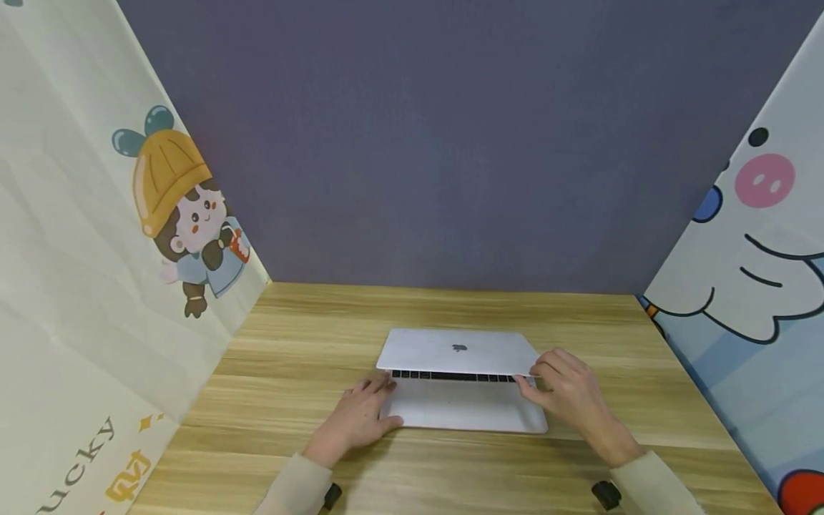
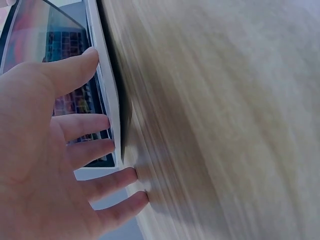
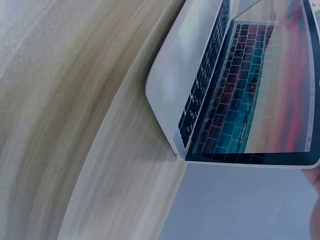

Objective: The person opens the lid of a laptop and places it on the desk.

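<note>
Silver and rectangular, a metal laptop (image 1: 460, 378) is laid lengthwise left-to-right, hinge (image 3: 208, 89) rearward. Its lid (image 1: 458, 350) is pinched by the right hand (image 1: 566, 386), its base (image 1: 466, 406) touched by the outspread left hand (image 1: 362, 415).

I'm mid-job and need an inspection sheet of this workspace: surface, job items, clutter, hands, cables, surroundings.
Surface: wood-grain table, under the laptop.
Job items: laptop partly open, lid tilted above the keyboard; screen shows colours.
Clutter: nothing seen.
Left hand: rests at the laptop's left edge.
Right hand: pinches the lid's near right corner.
Cables: nothing seen.
Surroundings: dark panel behind, cartoon-printed sheets at left and right.
</note>
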Action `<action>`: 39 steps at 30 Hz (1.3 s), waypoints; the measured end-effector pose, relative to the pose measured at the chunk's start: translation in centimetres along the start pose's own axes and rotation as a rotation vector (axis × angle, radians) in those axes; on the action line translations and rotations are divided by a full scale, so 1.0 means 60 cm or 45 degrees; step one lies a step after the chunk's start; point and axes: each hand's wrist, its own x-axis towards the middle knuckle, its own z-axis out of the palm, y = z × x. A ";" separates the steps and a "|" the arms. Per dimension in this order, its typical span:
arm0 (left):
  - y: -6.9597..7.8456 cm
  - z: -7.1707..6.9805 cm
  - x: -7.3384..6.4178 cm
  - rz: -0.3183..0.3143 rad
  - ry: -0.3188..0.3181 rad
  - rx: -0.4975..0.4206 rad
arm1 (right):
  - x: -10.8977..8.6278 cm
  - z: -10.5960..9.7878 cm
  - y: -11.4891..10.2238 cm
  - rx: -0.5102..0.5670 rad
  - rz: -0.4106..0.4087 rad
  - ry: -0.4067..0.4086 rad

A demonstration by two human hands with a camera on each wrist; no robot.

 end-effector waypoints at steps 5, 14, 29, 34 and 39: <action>0.001 0.002 0.000 -0.004 -0.001 0.034 | 0.005 0.000 0.001 -0.032 -0.017 0.016; 0.001 0.007 0.003 -0.019 0.009 0.052 | 0.016 -0.001 0.007 -0.049 0.013 0.012; 0.009 0.005 0.011 -0.059 0.018 0.055 | 0.038 0.000 0.003 -0.108 0.086 0.070; 0.011 0.002 0.013 -0.064 -0.002 0.068 | 0.041 0.000 0.003 -0.125 0.091 0.085; 0.010 0.002 0.013 -0.064 -0.002 0.065 | 0.042 0.001 0.004 -0.126 0.105 0.077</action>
